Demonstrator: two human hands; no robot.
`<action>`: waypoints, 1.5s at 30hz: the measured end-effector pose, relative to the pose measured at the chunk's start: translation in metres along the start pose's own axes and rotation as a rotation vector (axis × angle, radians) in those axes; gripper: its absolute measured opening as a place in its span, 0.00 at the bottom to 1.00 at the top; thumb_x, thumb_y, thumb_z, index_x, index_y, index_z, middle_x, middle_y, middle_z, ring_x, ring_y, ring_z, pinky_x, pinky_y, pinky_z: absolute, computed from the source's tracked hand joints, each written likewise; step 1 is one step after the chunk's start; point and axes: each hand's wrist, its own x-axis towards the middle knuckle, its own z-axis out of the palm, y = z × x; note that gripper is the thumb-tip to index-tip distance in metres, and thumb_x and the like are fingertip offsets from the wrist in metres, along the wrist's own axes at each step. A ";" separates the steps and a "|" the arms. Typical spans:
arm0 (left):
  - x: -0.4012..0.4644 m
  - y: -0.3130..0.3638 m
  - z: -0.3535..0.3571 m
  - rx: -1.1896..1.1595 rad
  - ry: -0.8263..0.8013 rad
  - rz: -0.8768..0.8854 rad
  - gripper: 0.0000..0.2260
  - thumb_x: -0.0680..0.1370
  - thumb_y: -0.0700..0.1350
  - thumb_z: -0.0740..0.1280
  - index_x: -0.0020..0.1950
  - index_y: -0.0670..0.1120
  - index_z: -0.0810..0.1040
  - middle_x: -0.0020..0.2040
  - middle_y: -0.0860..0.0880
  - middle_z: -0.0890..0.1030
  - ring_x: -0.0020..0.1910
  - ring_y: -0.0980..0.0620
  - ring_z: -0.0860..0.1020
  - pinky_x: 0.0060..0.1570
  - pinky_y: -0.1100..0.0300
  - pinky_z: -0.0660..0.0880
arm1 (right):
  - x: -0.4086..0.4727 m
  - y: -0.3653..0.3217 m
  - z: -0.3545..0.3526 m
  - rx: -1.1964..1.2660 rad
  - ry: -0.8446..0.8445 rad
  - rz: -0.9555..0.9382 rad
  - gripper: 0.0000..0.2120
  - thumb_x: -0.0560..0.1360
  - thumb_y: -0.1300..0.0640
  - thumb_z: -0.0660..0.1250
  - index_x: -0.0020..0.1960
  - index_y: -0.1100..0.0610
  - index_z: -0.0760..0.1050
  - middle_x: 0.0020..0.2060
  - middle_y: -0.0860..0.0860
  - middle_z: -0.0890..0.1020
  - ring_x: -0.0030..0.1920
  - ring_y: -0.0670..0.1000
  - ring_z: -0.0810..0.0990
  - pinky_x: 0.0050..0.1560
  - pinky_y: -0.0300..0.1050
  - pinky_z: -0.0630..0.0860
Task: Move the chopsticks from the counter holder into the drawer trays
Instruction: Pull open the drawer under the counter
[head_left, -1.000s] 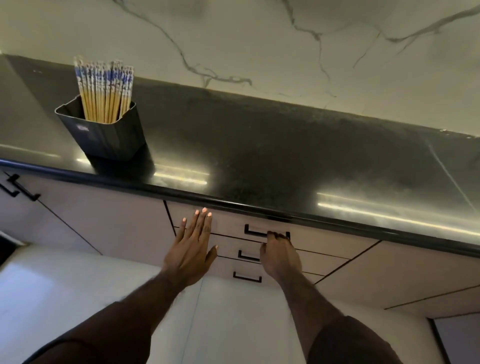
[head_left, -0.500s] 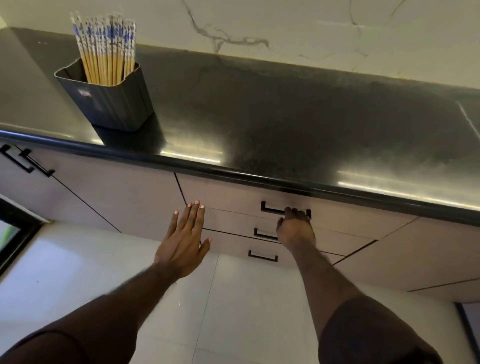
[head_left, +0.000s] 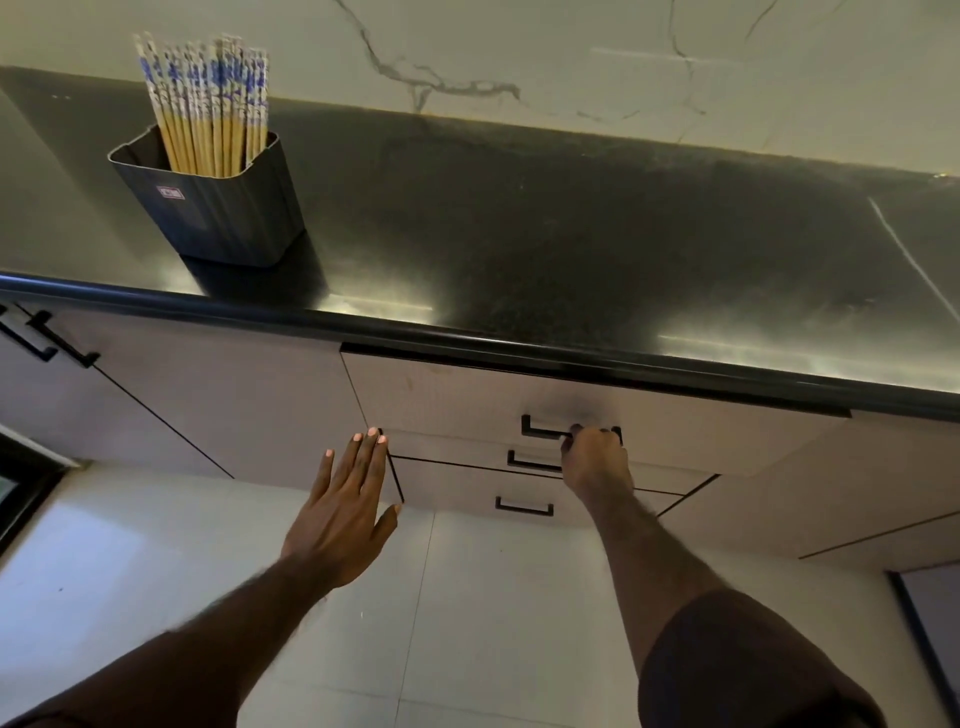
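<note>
Several wooden chopsticks (head_left: 208, 104) with blue-and-white patterned tops stand upright in a dark ribbed holder (head_left: 218, 213) at the left of the black counter (head_left: 519, 234). Below the counter edge, the top drawer (head_left: 441, 400) stands slightly pulled out, a dark gap showing above its front. My right hand (head_left: 595, 460) is closed around the black handle (head_left: 540, 430) of that top drawer. My left hand (head_left: 345, 506) hovers flat with fingers spread, just left of the drawer stack, holding nothing. The drawer's inside is hidden.
Two more drawers with black handles (head_left: 524, 506) sit under the top one. Cabinet doors with long black handles (head_left: 52, 338) lie to the left. A marble wall (head_left: 571, 67) backs the counter. Pale floor tiles (head_left: 467, 623) lie below.
My right hand has stayed on the top drawer's handle and the drawer has come out a little. My left hand has dropped slightly away from the cabinet front. The view has moved closer.
</note>
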 end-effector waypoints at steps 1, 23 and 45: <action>-0.002 -0.003 0.001 0.007 -0.004 0.002 0.40 0.71 0.68 0.27 0.75 0.44 0.33 0.77 0.44 0.34 0.76 0.45 0.35 0.72 0.49 0.33 | -0.001 -0.001 0.001 0.005 0.000 0.011 0.10 0.80 0.57 0.62 0.58 0.59 0.77 0.49 0.57 0.81 0.42 0.51 0.75 0.40 0.43 0.73; -0.081 0.033 0.012 -0.078 0.113 0.069 0.36 0.78 0.64 0.38 0.77 0.42 0.39 0.79 0.42 0.43 0.78 0.44 0.43 0.75 0.46 0.42 | -0.136 0.031 0.030 0.180 0.029 0.096 0.15 0.81 0.50 0.60 0.59 0.59 0.79 0.52 0.55 0.82 0.53 0.53 0.78 0.44 0.38 0.68; -0.274 0.093 0.039 -0.108 0.058 -0.041 0.39 0.73 0.68 0.29 0.76 0.43 0.35 0.77 0.44 0.35 0.76 0.46 0.36 0.73 0.50 0.36 | -0.315 0.084 0.075 0.158 -0.003 0.018 0.12 0.79 0.57 0.65 0.61 0.59 0.78 0.52 0.56 0.82 0.50 0.53 0.81 0.48 0.41 0.77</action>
